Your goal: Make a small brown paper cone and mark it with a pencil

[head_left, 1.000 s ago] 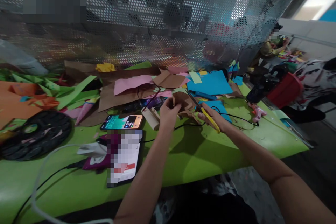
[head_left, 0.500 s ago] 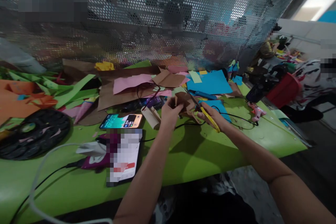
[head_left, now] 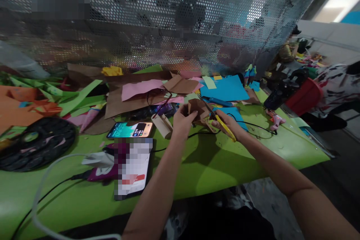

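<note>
In the head view, two bare hands work above a green table point(head_left: 222, 174). The left hand point(head_left: 181, 123) pinches one piece of folded brown paper point(head_left: 200, 109) between thumb and fingers; this paper is near the middle of the table, between the hands. The right hand point(head_left: 227, 120) grips one pair of scissors point(head_left: 225, 128), its fingers wrapped about the yellow handles. The dark blades point away from the person at the paper's right side; whether they bite into it, I cannot tell.

Just left of the left hand lies one cardboard tube point(head_left: 161, 126), with one pair of glasses point(head_left: 169, 99) behind it. Further left are two devices with lit screens: a phone point(head_left: 128, 130) and, nearer the person, a larger tablet point(head_left: 137, 174), partly blurred out. Beside the tablet is one purple packet point(head_left: 105, 170) with white tissue on top.

One container stands at the left: a round black tray point(head_left: 66, 129) with paper scraps in it. Behind it lie orange paper point(head_left: 17, 107) and a heap of green strips point(head_left: 81, 99), too tangled to count. Right of the middle are two larger blue sheets, one farther back point(head_left: 227, 89) and one near the right hand point(head_left: 235, 115). One pink glue gun point(head_left: 277, 119) sits near the table's right edge. Two people are beyond, one in patterned clothing point(head_left: 336, 82).
</note>
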The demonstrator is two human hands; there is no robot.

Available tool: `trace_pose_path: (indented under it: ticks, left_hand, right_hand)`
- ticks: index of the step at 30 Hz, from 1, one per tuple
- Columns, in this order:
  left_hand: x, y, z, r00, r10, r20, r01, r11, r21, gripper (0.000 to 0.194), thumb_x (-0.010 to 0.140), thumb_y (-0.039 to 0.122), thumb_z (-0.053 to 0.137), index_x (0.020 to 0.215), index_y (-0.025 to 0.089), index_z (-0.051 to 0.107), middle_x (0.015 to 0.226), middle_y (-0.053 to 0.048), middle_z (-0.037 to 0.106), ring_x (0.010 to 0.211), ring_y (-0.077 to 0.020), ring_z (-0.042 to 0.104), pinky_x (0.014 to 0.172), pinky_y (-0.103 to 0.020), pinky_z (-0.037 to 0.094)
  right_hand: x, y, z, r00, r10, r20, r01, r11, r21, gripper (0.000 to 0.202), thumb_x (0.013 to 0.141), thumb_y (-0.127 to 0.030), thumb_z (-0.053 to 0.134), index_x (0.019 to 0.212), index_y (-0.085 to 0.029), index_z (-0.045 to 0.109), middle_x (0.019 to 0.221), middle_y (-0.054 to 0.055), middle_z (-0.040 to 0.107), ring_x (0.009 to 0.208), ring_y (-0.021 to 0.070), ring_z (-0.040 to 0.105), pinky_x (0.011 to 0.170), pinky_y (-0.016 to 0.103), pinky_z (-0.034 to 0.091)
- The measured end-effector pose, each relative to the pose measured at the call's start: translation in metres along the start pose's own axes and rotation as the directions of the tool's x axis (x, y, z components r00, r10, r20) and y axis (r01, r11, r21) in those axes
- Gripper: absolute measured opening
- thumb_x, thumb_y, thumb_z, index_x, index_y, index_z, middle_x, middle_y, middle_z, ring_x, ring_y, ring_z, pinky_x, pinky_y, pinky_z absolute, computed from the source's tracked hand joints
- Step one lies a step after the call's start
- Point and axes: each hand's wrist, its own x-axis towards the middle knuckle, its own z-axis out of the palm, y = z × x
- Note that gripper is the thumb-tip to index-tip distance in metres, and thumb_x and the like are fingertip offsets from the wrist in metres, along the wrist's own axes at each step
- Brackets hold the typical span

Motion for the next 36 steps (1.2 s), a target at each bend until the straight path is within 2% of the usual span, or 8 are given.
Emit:
trace_pose_path:
  ticks: [11, 16, 20, 24, 28, 32, 35, 36]
  left_hand:
    - [0.000, -0.002, -0.001, 1.000, 0.013, -0.017, -0.014, 1.000, -0.013, 0.040, 0.053, 0.032, 0.084, 0.087, 0.018, 0.068, 0.084, -0.002, 0.073, 0.075, -0.0178, 0.067, 0.075, -0.035, 0.058]
    - [0.002, -0.003, -0.001, 0.999, -0.030, -0.019, 0.029, 0.998, -0.055, 0.043, 0.048, 0.033, 0.087, 0.084, 0.017, 0.068, 0.082, -0.002, 0.073, 0.074, -0.0175, 0.066, 0.073, -0.033, 0.058]
    - [0.003, -0.004, -0.002, 0.998, -0.054, -0.027, 0.053, 0.997, -0.055, 0.046, 0.047, 0.036, 0.089, 0.083, 0.016, 0.069, 0.078, -0.002, 0.072, 0.072, -0.0161, 0.065, 0.072, -0.031, 0.056]
    - [0.003, -0.005, -0.003, 0.997, -0.067, -0.028, 0.066, 0.997, -0.040, 0.046, 0.047, 0.039, 0.089, 0.081, 0.016, 0.069, 0.075, -0.001, 0.071, 0.069, -0.0154, 0.064, 0.072, -0.031, 0.055]
    - [0.001, -0.003, -0.002, 0.996, -0.081, -0.034, 0.079, 0.995, -0.058, 0.044, 0.047, 0.036, 0.088, 0.080, 0.016, 0.069, 0.072, 0.000, 0.070, 0.066, -0.0134, 0.062, 0.069, -0.029, 0.055]
    - [0.002, -0.006, -0.002, 0.997, -0.069, -0.043, 0.066, 0.996, -0.067, 0.042, 0.048, 0.034, 0.087, 0.081, 0.016, 0.068, 0.073, 0.000, 0.071, 0.067, -0.0134, 0.063, 0.068, -0.028, 0.054]
    - [0.004, -0.011, -0.003, 0.999, -0.024, -0.045, 0.023, 1.000, -0.018, 0.041, 0.053, 0.035, 0.085, 0.084, 0.017, 0.067, 0.078, -0.001, 0.071, 0.070, -0.0149, 0.064, 0.069, -0.029, 0.054]
    - [0.004, -0.013, -0.003, 0.999, 0.003, -0.044, -0.003, 1.000, 0.020, 0.038, 0.055, 0.034, 0.083, 0.084, 0.017, 0.066, 0.078, -0.001, 0.071, 0.071, -0.0151, 0.064, 0.068, -0.029, 0.054]
  right_hand:
    - [0.002, 0.003, -0.004, 0.998, 0.035, -0.046, -0.038, 0.996, -0.076, 0.046, 0.084, -0.068, 0.057, 0.089, -0.023, 0.051, 0.069, -0.002, 0.047, 0.064, 0.0164, 0.044, 0.058, 0.028, 0.034]
    - [0.031, 0.021, -0.046, 0.981, 0.041, -0.189, -0.082, 0.974, -0.212, 0.049, 0.083, -0.070, 0.057, 0.092, -0.022, 0.055, 0.080, 0.005, 0.061, 0.073, 0.0217, 0.055, 0.062, 0.030, 0.037]
    - [0.067, 0.043, -0.091, 0.931, 0.194, -0.308, -0.350, 0.712, -0.609, 0.048, 0.088, -0.060, 0.059, 0.110, -0.018, 0.062, 0.094, 0.014, 0.071, 0.080, 0.0281, 0.063, 0.064, 0.032, 0.040]
    - [0.093, 0.063, -0.112, 0.887, 0.303, -0.349, -0.461, 0.526, -0.715, 0.046, 0.089, -0.037, 0.063, 0.128, -0.014, 0.060, 0.111, 0.020, 0.072, 0.097, 0.0335, 0.067, 0.075, 0.036, 0.048]
    - [0.104, 0.073, -0.122, 0.907, 0.293, -0.303, -0.419, 0.549, -0.724, 0.049, 0.083, -0.016, 0.064, 0.132, -0.016, 0.062, 0.128, 0.019, 0.067, 0.112, 0.0345, 0.064, 0.088, 0.039, 0.050]
    - [0.102, 0.060, -0.118, 0.942, 0.208, -0.264, -0.336, 0.616, -0.712, 0.046, 0.088, -0.021, 0.061, 0.134, -0.018, 0.063, 0.134, 0.018, 0.065, 0.120, 0.0343, 0.061, 0.096, 0.042, 0.049]
    - [0.088, 0.035, -0.090, 0.975, 0.091, -0.201, -0.198, 0.760, -0.619, 0.037, 0.098, -0.038, 0.050, 0.126, -0.022, 0.067, 0.125, 0.009, 0.071, 0.113, 0.0253, 0.065, 0.095, 0.035, 0.050]
    - [0.081, 0.025, -0.077, 0.983, 0.035, -0.180, -0.111, 0.895, -0.432, 0.037, 0.099, -0.042, 0.048, 0.116, -0.019, 0.071, 0.113, 0.009, 0.074, 0.104, 0.0241, 0.068, 0.089, 0.034, 0.052]
